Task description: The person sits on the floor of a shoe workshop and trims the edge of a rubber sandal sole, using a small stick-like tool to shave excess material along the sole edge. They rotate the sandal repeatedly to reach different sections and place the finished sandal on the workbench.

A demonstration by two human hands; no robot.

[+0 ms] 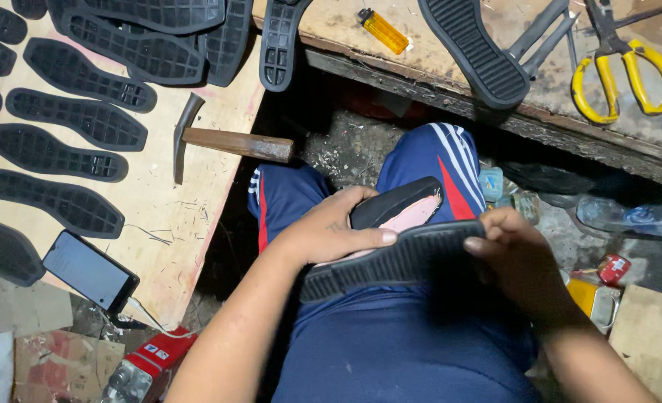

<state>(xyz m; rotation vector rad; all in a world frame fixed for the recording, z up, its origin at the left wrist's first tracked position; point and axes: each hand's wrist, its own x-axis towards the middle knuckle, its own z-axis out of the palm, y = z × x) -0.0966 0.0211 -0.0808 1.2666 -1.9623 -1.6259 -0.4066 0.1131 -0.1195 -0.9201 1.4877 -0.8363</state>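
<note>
I see few containers: a yellow tin [598, 301] on the floor by my right knee, its contents hidden, and a clear plastic bottle [629, 217] lying on its side beyond it; I cannot tell what is in it. The black shoe sole [394, 257] sits over my lap, above the blue track trousers [390, 351]. Its long axis runs almost level across the view, rising slightly toward my right. My left hand [331, 231] has its grip pressed around the sole's left part, thumb laid along the ribbed edge. My right hand [514, 257] has its grip curled over the right end. Behind the sole, a black upper with pink lining [405, 209] rests against it. A hammer [226, 142] lies on the wooden surface [166, 201] beside rows of soles [77, 112].
</note>
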